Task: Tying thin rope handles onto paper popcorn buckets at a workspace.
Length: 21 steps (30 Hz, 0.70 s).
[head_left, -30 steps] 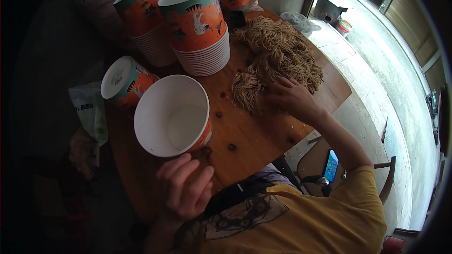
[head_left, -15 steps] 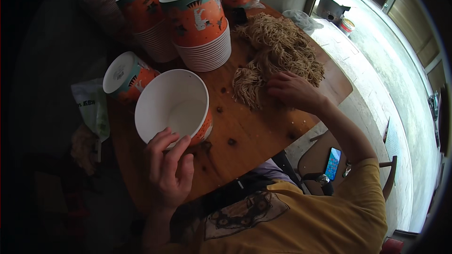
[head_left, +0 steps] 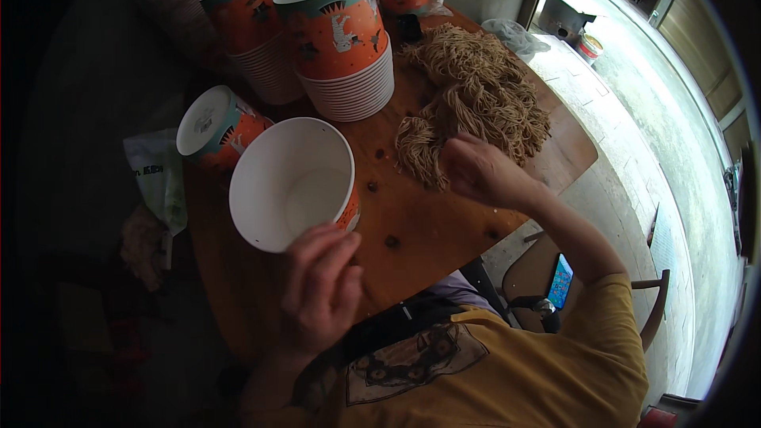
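A white-lined paper tub (head_left: 293,190) with an orange outside lies tilted on the wooden table, its open mouth toward me; its inside is bare. My left hand (head_left: 323,281) is just below its near rim, fingers loosely apart, holding nothing; whether a fingertip touches the rim I cannot tell. At the right, a tangled heap of tan noodles (head_left: 487,91) covers part of the table. Against the heap's near edge my right hand (head_left: 483,170) is closed, fingers curled beside a small bundle of noodles (head_left: 418,150). What lies inside those fingers is hidden.
Behind the tub stand upside-down stacks of orange tubs (head_left: 341,40), with one more tub (head_left: 214,123) at the left. A clear plastic bag (head_left: 515,38) lies beyond the noodles. A phone (head_left: 560,281) rests on a chair (head_left: 523,269) at the right, below the table's edge (head_left: 452,263).
My left hand has moved right and toward me, away from the tub's rim. My right hand has curled its fingers closed at the noodles' edge.
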Each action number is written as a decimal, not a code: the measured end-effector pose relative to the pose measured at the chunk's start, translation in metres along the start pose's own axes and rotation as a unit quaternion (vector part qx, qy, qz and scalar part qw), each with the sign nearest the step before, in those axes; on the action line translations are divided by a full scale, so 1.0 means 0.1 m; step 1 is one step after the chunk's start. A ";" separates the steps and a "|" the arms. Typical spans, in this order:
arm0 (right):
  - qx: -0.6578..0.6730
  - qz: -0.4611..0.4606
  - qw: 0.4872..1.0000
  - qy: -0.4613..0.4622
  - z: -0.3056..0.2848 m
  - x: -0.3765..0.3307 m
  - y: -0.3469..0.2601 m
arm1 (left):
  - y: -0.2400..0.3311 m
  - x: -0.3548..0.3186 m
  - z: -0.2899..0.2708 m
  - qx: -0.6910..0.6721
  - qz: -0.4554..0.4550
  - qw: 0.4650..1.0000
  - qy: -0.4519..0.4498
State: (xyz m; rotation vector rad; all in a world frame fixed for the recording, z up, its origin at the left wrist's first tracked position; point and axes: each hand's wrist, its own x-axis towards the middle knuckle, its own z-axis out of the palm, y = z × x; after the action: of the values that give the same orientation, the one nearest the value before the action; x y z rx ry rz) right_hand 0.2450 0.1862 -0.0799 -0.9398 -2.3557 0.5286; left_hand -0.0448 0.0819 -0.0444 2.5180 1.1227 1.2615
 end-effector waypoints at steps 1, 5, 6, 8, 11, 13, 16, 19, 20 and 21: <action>0.014 -0.037 0.999 0.023 0.04 0.01 -0.05 | 0.04 0.02 0.08 -0.025 -0.003 1.000 0.001; 0.148 -0.092 0.985 0.015 0.26 0.11 -0.63 | 0.21 0.10 0.32 -0.204 -0.162 0.964 -0.051; 0.154 -0.133 0.978 0.055 0.30 0.14 -0.74 | 0.22 0.11 0.30 -0.200 -0.163 0.965 -0.051; 0.181 -0.090 0.978 0.051 0.27 0.15 -0.80 | 0.26 0.13 0.20 -0.500 -0.417 0.753 -0.094; 0.257 -0.021 0.965 0.047 0.31 0.15 -0.82 | 0.19 0.09 0.04 -0.435 -0.430 0.766 -0.197; 0.248 -0.033 0.968 0.021 0.36 0.15 -0.87 | 0.21 0.08 -0.02 -0.402 -0.419 0.791 -0.193; 0.220 -0.052 0.974 0.011 0.36 0.19 -0.89 | 0.24 0.15 -0.13 -0.361 -0.412 0.816 -0.184; 0.170 -0.091 0.981 0.016 0.34 0.22 -0.87 | 0.23 0.18 -0.17 -0.359 -0.400 0.831 -0.145; 0.170 -0.080 0.982 0.012 0.33 0.23 -0.87 | 0.22 0.17 -0.17 -0.368 -0.380 0.842 -0.111; 0.171 -0.083 0.982 0.011 0.32 0.23 -0.87 | 0.18 0.15 -0.14 -0.366 -0.381 0.842 -0.109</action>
State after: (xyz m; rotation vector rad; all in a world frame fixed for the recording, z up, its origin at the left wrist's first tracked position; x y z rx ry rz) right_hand 0.1672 0.1382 -0.0507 -0.5842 -2.2025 0.8192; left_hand -0.0392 0.0752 -0.0184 1.3807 1.1123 0.8858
